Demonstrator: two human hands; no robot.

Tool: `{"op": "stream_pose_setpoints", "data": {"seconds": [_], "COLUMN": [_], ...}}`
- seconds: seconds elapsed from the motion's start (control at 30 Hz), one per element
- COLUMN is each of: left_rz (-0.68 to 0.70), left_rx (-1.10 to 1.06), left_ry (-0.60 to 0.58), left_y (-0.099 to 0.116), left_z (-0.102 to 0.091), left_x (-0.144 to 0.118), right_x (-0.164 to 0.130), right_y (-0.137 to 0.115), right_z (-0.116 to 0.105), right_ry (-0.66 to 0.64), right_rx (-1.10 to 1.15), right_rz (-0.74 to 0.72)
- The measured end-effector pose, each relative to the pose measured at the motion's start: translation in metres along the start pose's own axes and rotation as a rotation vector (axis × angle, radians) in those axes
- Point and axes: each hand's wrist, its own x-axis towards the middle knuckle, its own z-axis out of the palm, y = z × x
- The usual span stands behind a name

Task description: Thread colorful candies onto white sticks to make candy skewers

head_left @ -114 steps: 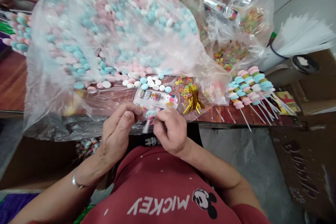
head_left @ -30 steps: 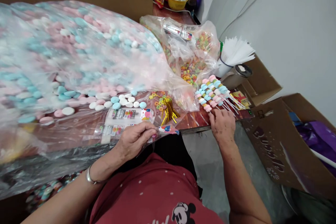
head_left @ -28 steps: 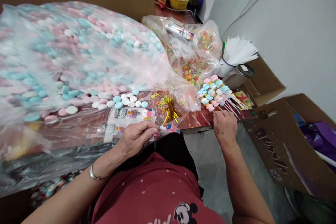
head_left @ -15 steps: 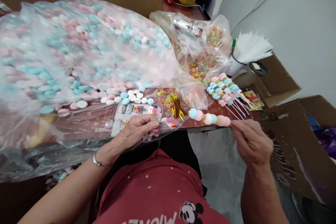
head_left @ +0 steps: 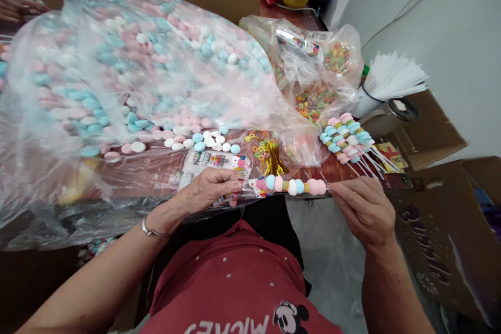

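My right hand (head_left: pixel 364 209) pinches the stick end of a candy skewer (head_left: pixel 295 186) threaded with blue, pink and white discs, held level over the table's front edge. The skewer's tip points left at the mouth of a small clear printed bag (head_left: pixel 245 190). My left hand (head_left: pixel 209 190) grips that bag against the table edge, resting on a stack of similar printed bags (head_left: pixel 217 162). A bunch of gold twist ties (head_left: pixel 274 159) lies just beyond the skewer.
A huge clear sack of pink, blue and white candy discs (head_left: pixel 148 68) fills the table's left. A bag of coloured ring candies (head_left: pixel 313 78) sits behind a pile of finished skewers (head_left: pixel 348 138). White sticks in a cup (head_left: pixel 387 83) and cardboard boxes (head_left: pixel 438 209) stand right.
My right hand reached to the skewer pile, picked one up and carried it left until its tip met the small bag. My left hand kept holding the bag at the table edge.
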Motion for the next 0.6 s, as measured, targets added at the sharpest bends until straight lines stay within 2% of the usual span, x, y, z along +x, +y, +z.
{"op": "stream_pose_setpoints", "data": {"seconds": [0.23, 0.5, 0.6], "left_rz": [0.087, 0.134, 0.118], "left_rx": [0.099, 0.129, 0.186], "left_ry": [-0.086, -0.209, -0.294], "left_y": [0.005, 0.01, 0.013], "left_z": [-0.004, -0.015, -0.02], "left_x": [0.002, 0.007, 0.009], "right_x": [0.012, 0.017, 0.017], "right_y": [-0.005, -0.007, -0.006], "right_z": [0.001, 0.012, 0.015], "right_ry": [-0.051, -0.216, -0.182], "right_rx": [-0.004, 0.241, 0.204], "right_rz": [-0.07, 0.028, 0.004]}}
